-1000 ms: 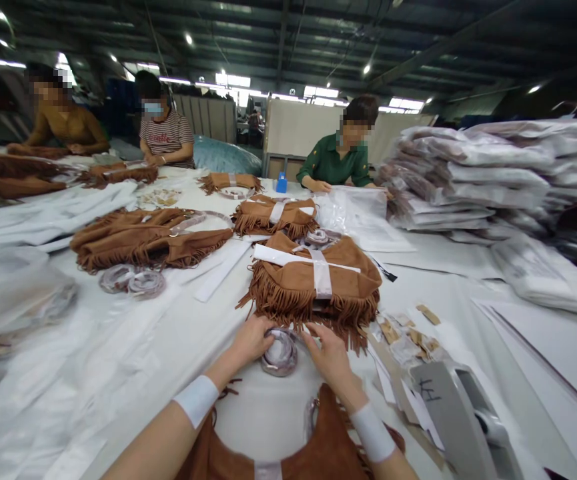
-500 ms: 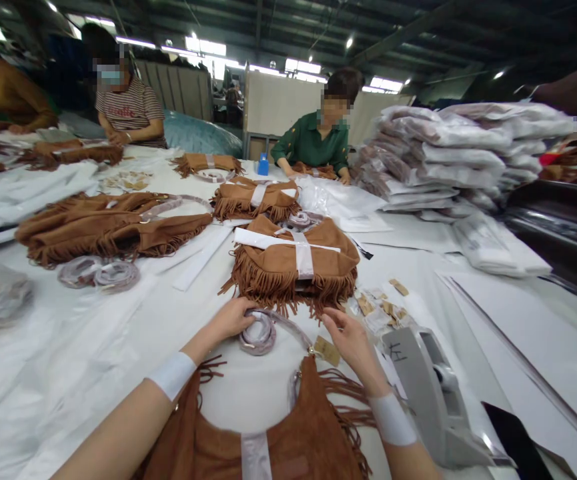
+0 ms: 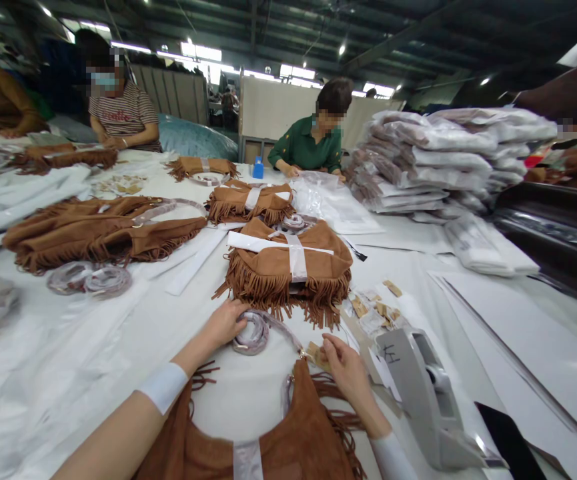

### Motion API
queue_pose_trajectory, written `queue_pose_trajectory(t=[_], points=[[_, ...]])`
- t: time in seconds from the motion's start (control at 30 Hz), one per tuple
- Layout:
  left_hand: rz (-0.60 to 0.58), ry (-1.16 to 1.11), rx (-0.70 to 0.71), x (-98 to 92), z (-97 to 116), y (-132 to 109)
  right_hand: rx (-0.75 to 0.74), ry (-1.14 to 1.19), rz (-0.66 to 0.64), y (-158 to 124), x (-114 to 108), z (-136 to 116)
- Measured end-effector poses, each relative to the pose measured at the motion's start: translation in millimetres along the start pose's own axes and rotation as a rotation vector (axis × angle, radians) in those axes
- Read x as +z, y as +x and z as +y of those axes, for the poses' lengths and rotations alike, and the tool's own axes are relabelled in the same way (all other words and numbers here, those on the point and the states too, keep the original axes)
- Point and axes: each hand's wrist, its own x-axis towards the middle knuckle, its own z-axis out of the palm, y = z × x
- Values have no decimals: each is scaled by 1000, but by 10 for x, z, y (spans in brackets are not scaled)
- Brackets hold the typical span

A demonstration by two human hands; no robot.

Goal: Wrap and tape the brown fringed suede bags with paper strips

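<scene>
A brown suede fringed handbag [image 3: 288, 433] lies right in front of me, with a strip of clear tape across its opening. From its ring a wrapped strap [image 3: 284, 328] runs up and left to a coil [image 3: 252, 333]. My left hand [image 3: 225, 323] is closed on the coil's left side. A tan paper tag [image 3: 317, 355] hangs by the ring at the strap's end. My right hand [image 3: 345, 367] pinches that tag's right edge, thumb and fingers together. White bands circle both my forearms.
A grey tape dispenser [image 3: 418, 393] and a black flat object [image 3: 511, 437] sit at right, near loose tags [image 3: 375, 310]. Ahead lie more fringed bags [image 3: 291, 260]. Wrapped packages [image 3: 448, 157] are piled at right. A co-worker in green [image 3: 308, 143] stands across the table; others are at left.
My right hand has moved down and in to the tag, its fingers closing on it. The left hand stays at the coiled strap. The view has shifted slightly.
</scene>
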Motion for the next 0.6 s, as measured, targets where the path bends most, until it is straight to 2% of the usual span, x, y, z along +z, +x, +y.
queue_pose_trajectory(t=[0.1, 0.17, 0.33, 0.4, 0.5, 0.6], points=[[-3, 24, 11, 0, 6, 7, 3, -82, 69, -28, -66, 46], [4, 49, 5, 3, 13, 16, -38, -112, 89, -92, -14, 20], [34, 79, -23, 54, 30, 19, -382, -134, 108, -364, 277, -205], [44, 74, -25, 85, 36, 5, -468, -173, 118, -463, 354, -278], [59, 60, -21, 127, 31, -19, -433, -196, 127, -569, 370, -283], [62, 49, -12, 159, 8, -35, -364, -187, 132, -610, 273, -152]])
